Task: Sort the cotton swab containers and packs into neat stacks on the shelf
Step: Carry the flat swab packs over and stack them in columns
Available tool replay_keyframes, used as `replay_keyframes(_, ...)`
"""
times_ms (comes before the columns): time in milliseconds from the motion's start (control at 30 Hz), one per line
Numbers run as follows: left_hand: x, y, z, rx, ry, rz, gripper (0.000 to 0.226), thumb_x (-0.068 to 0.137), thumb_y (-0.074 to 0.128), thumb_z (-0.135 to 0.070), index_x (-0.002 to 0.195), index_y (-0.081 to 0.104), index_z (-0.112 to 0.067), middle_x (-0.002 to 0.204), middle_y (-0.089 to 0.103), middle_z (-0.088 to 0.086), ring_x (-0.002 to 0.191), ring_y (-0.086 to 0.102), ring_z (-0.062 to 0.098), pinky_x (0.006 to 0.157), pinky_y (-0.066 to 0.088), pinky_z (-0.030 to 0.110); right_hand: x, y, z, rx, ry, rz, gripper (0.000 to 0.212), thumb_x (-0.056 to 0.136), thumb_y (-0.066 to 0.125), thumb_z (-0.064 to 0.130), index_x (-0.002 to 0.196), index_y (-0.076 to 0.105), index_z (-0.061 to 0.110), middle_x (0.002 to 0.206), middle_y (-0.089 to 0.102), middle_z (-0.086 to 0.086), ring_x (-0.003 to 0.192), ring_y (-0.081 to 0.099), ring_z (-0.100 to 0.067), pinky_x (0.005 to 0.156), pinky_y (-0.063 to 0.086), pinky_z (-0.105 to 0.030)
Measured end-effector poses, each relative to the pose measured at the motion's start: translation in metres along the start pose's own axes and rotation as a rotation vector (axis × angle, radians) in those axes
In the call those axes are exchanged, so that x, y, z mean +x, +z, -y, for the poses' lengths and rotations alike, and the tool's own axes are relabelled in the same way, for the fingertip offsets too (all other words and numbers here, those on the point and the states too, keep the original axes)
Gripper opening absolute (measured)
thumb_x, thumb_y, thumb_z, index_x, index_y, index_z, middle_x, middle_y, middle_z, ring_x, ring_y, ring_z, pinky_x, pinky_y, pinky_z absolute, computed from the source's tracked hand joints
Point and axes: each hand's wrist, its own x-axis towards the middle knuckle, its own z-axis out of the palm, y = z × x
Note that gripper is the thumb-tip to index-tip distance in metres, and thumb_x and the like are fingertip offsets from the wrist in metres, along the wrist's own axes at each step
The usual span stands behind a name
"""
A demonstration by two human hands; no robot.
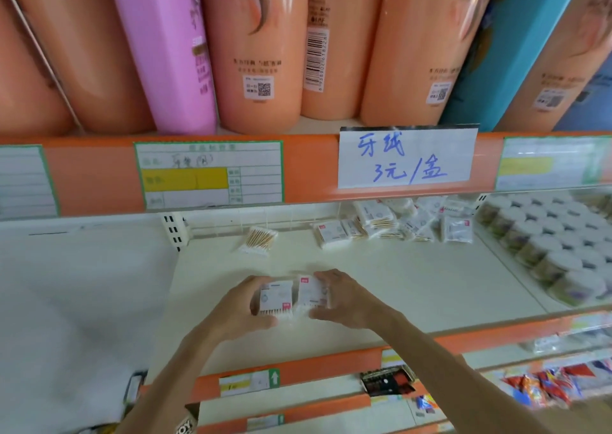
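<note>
Both hands low centre of frame, over the front of the cream shelf (pixel 414 288). Left hand (pixel 243 311) has its fingers curled round one swab pack (pixel 275 296); right hand (pixel 344 299) grips a second swab pack (pixel 313 293). The two packs sit side by side, touching, swab tips pointing toward the camera; can't tell if they rest on the shelf or are lifted. Loose bundle of swabs (pixel 257 240) lies at the back, centre. Untidy pile of packs (pixel 397 221) at back, centre right. Round containers (pixel 549 248) in rows at right edge. Handwritten price sign (pixel 407 158) on the orange rail above; tall bottles (pixel 261 46) on the upper shelf.
</note>
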Motion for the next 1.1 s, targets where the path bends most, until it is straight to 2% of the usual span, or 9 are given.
replay_keyframes(133,-0.003,0.013,-0.003,0.077,0.034,-0.101,0.078,0.053,0.078,-0.055,0.124,0.049,-0.042,0.116,0.06,-0.018,0.102,0.06,0.001,0.085,0.054,0.029,-0.007,-0.002,-0.008,-0.053,-0.026,-0.009,0.095,0.078,0.078,0.053,0.153,0.032,0.017,0.141,0.041,0.002,0.131,0.035,-0.017,0.111,0.033,-0.032)
replay_keyframes(233,0.0,0.026,-0.019,0.282,0.104,-0.106,0.079,0.054,0.073,-0.066,0.126,0.047,-0.046,0.114,0.055,-0.024,0.103,0.047,0.004,0.085,0.042,0.022,-0.02,-0.009,-0.021,-0.088,-0.046,-0.033,0.09,0.077,0.08,0.048,0.15,0.035,0.018,0.135,0.042,0.004,0.126,0.039,-0.017,0.108,0.037,-0.03)
replay_keyframes(333,0.003,0.035,-0.042,0.369,0.205,-0.063,0.075,0.057,0.073,-0.071,0.122,0.041,-0.053,0.114,0.052,-0.028,0.107,0.045,0.004,0.091,0.032,0.018,-0.04,-0.022,-0.038,-0.077,-0.062,-0.063,0.087,0.077,0.08,0.044,0.148,0.038,0.017,0.134,0.042,0.003,0.124,0.041,-0.015,0.107,0.038,-0.029)
replay_keyframes(467,0.016,0.051,-0.082,0.385,0.253,0.036,0.075,0.057,0.073,-0.072,0.12,0.039,-0.049,0.113,0.048,-0.023,0.11,0.044,0.003,0.089,0.029,0.009,-0.08,-0.048,-0.071,-0.084,-0.061,-0.14,0.082,0.078,0.078,0.042,0.146,0.041,0.016,0.133,0.044,0.003,0.122,0.045,-0.016,0.105,0.041,-0.029)
replay_keyframes(567,0.03,0.079,-0.121,0.362,0.288,0.071,0.083,0.055,0.069,-0.074,0.126,0.049,-0.037,0.116,0.049,-0.02,0.112,0.047,0.004,0.088,0.034,0.011,-0.121,-0.072,-0.107,-0.125,-0.03,-0.207,0.081,0.078,0.076,0.046,0.145,0.043,0.016,0.133,0.047,0.002,0.124,0.047,-0.017,0.104,0.041,-0.028)
replay_keyframes(633,0.041,0.105,-0.154,0.343,0.328,0.1,0.088,0.053,0.067,-0.076,0.127,0.053,-0.031,0.115,0.05,-0.02,0.109,0.051,0.003,0.087,0.037,0.011,-0.154,-0.088,-0.131,-0.157,0.016,-0.25,0.08,0.078,0.076,0.05,0.144,0.045,0.017,0.133,0.049,0.002,0.124,0.048,-0.016,0.102,0.041,-0.028)
replay_keyframes(767,0.06,0.173,-0.224,0.336,0.403,0.183,0.09,0.052,0.068,-0.08,0.126,0.055,-0.032,0.114,0.053,-0.02,0.107,0.054,0.002,0.091,0.045,0.021,-0.223,-0.112,-0.186,-0.211,0.128,-0.289,0.085,0.075,0.072,0.064,0.142,0.047,0.018,0.131,0.053,0.004,0.121,0.052,-0.016,0.1,0.045,-0.03)
replay_keyframes(967,0.09,0.293,-0.323,0.338,0.511,0.281,0.086,0.048,0.074,-0.077,0.122,0.059,-0.035,0.109,0.056,-0.023,0.097,0.055,-0.006,0.083,0.044,0.012,-0.335,-0.147,-0.279,-0.252,0.289,-0.37,0.083,0.07,0.071,0.068,0.134,0.053,0.02,0.122,0.057,0.004,0.109,0.059,-0.02,0.089,0.048,-0.033)
replay_keyframes(1100,0.109,0.37,-0.388,0.321,0.581,0.294,0.085,0.052,0.078,-0.074,0.125,0.058,-0.034,0.113,0.057,-0.021,0.099,0.057,-0.001,0.082,0.046,0.017,-0.407,-0.174,-0.339,-0.231,0.391,-0.401,0.086,0.067,0.065,0.074,0.131,0.054,0.018,0.119,0.06,0.001,0.106,0.06,-0.023,0.088,0.05,-0.035)
